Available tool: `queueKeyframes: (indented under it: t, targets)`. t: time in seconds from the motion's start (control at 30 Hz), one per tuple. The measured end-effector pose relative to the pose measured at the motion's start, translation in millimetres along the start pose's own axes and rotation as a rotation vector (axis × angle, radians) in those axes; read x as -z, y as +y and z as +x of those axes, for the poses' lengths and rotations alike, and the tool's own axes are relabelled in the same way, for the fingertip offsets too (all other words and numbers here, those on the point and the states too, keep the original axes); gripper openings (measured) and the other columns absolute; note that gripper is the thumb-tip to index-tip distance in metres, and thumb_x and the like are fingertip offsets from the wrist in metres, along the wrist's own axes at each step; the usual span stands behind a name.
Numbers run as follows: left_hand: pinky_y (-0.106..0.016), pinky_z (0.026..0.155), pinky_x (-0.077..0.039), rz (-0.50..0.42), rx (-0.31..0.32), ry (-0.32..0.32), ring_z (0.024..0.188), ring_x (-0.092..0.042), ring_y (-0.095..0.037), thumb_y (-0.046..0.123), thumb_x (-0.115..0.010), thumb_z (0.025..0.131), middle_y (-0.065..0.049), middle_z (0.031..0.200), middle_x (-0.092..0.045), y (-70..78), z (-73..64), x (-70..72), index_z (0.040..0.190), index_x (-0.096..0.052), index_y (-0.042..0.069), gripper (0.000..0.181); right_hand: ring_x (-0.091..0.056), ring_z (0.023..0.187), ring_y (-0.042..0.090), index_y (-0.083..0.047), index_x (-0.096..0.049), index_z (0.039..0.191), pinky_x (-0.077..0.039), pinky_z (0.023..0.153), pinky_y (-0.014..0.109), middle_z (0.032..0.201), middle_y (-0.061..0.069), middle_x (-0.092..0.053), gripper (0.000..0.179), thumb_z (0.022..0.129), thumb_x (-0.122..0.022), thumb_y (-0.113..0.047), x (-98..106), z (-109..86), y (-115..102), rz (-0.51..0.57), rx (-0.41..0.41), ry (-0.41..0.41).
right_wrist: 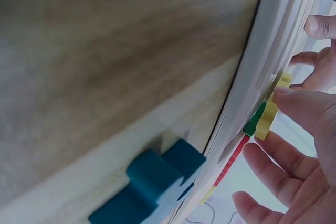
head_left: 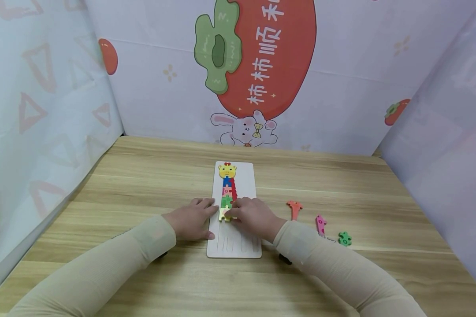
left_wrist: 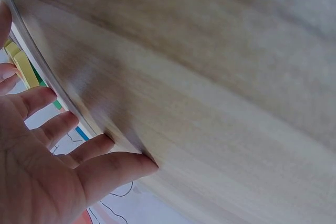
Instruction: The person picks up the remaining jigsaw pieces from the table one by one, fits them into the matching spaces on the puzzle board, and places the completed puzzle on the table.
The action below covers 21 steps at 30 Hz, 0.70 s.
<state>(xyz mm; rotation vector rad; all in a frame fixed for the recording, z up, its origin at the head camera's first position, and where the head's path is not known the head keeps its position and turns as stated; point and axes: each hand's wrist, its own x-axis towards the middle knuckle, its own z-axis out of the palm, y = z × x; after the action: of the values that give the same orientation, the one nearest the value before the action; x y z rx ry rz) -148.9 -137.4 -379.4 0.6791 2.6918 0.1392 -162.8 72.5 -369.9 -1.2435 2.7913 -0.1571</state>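
A pale wooden puzzle board (head_left: pixel 243 176) bears a giraffe's yellow head (head_left: pixel 227 171) and, below it, blue, pink and green (head_left: pixel 226 202) neck pieces beside a red mane strip (head_left: pixel 233 190). Under the green one is a yellow puzzle piece (head_left: pixel 222 215), which my right hand (head_left: pixel 258 218) pinches between thumb and fingers; in the right wrist view this yellow piece (right_wrist: pixel 268 116) looks tilted up over the board. My left hand (head_left: pixel 194 220) lies along the board's left edge, its spread fingertips (left_wrist: pixel 149 165) reaching the tabletop and the rim.
Loose pieces lie on the wooden table (head_left: pixel 162 273) to the right: an orange one (head_left: pixel 295 209), a pink one (head_left: pixel 321 224) and a green one (head_left: pixel 344 238). A teal piece (right_wrist: pixel 155 179) sits close to the board in the right wrist view. Printed cloth walls (head_left: pixel 150 101) enclose the table.
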Motion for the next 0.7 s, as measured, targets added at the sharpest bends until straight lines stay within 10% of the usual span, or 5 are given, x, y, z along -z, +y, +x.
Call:
queueKeyframes:
  t: [0.7]
  targets:
    - [-0.046,0.106,-0.040,-0.001,0.004,-0.002,0.140,-0.028,-0.034,0.053,-0.067,0.085,-0.009,0.154,-0.030,2.1,-1.4,1.6,0.148,-0.038,0.013,0.081,-0.061,0.103,0.017,-0.027,-0.073,0.114,-0.051,0.083,0.030,0.113,0.000,-0.068,0.029,0.086,-0.074,-0.028,2.9,-1.7,-2.0,-0.056,-0.007,-0.015]
